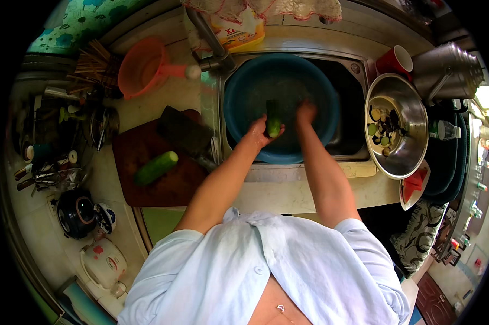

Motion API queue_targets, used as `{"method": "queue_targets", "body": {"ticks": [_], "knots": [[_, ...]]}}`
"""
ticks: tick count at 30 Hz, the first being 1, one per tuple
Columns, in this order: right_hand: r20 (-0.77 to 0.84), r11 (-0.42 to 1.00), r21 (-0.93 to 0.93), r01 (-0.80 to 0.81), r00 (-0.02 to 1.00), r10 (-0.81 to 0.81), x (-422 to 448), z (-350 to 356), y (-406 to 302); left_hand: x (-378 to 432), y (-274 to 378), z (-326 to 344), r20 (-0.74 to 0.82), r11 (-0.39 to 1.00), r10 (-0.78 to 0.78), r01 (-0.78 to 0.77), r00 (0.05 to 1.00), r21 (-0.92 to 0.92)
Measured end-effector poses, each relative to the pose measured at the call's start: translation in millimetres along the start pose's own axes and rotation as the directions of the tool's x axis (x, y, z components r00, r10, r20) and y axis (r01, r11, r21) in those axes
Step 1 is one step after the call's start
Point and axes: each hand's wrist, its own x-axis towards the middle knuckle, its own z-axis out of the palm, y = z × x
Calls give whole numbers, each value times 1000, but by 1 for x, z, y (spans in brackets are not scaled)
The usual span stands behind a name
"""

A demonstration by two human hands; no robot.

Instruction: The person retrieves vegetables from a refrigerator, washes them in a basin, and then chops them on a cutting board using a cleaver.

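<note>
My left hand (261, 132) holds a green cucumber piece (273, 122), its pale cut end towards me, over the blue plastic basin (329, 132) in the sink. In the basin's right half is my right hand (306, 110), blurred and partly in the water; its fingers are hard to make out. A second cut cucumber piece (155, 168) lies on the brown cutting board (147, 142) at the left. A cleaver (184, 131) with a dark, broad blade rests across the board's upper right part, its handle towards the sink.
Right of the sink (352, 101), a steel bowl (411, 122) holds eggplant pieces (384, 126). Beyond it stand a red cup (395, 63) and a metal thermos jug (445, 71). A pink strainer or dipper (142, 67) sits left of the faucet (212, 36). Rice cookers stand at the lower left.
</note>
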Motion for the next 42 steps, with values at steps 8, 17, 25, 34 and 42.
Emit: {"method": "queue_targets", "body": {"ticks": [8,17,25,34,42], "knots": [[385,887,38,459,813,-437,-72,5,-66,29,-6,-13,698,994,98,-33,710,-105],[-79,904,289,-316,933,351,5,10,15,-20,-4,12,91,941,128,-150,988,305],[243,892,69,448,859,-450,-80,24,-46,56,4,-33,485,758,12,308,874,-575],[26,987,-97,-131,991,134,10,4,12,-11,1,7,240,957,150,-202,959,207],[136,983,-24,183,974,-178,-47,13,-44,0,-10,19,198,962,239,-260,951,87]]}}
